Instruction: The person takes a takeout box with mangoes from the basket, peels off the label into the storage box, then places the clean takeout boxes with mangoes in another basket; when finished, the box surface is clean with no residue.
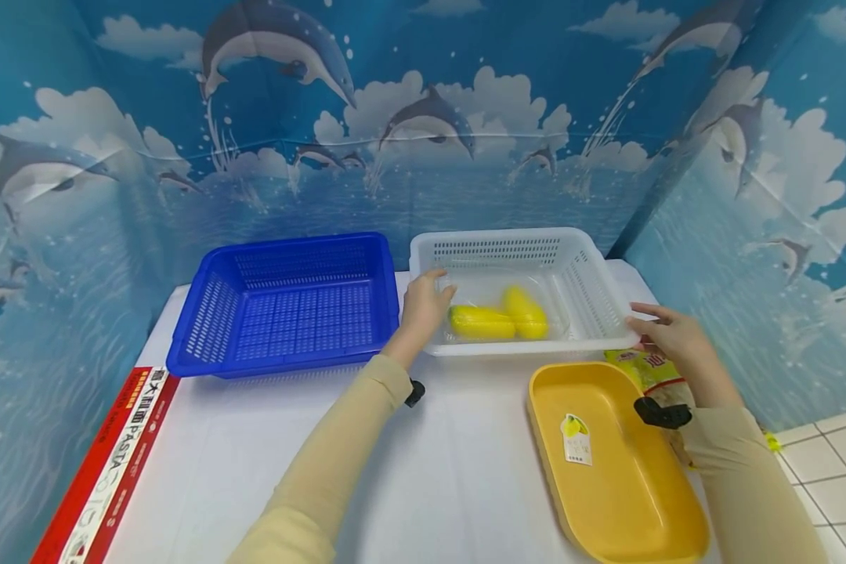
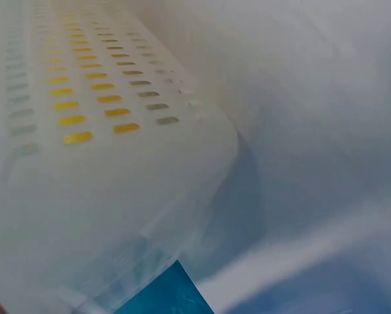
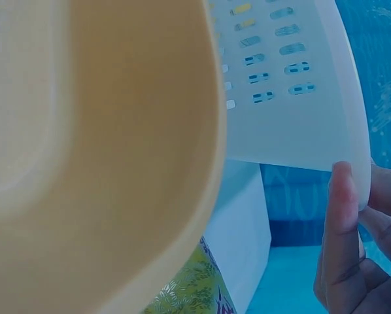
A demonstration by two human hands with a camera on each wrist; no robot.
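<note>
A white plastic basket (image 1: 507, 345) with slotted walls stands at the back of the table. Inside, a clear plastic container (image 1: 555, 286) surrounds two yellow fruit-like objects (image 1: 482, 322). My left hand (image 1: 421, 309) holds the basket's left rim, its thumb reaching over the inner side; part of its grip is hidden. At the front right corner, my right hand (image 1: 673, 337) pinches the rim; the right wrist view shows the thumb (image 3: 342, 203) against one side of it and fingers on the other. In the left wrist view, yellow shows through the basket wall's slots (image 2: 78, 137).
A blue basket (image 1: 303, 313) stands left of the white one. In front, at right, lies a yellow tray (image 1: 620, 462) with a lemon label. Beside it is a yellow-green package (image 1: 648, 372). A red box printed PASTA (image 1: 106, 462) lies along the table's left edge.
</note>
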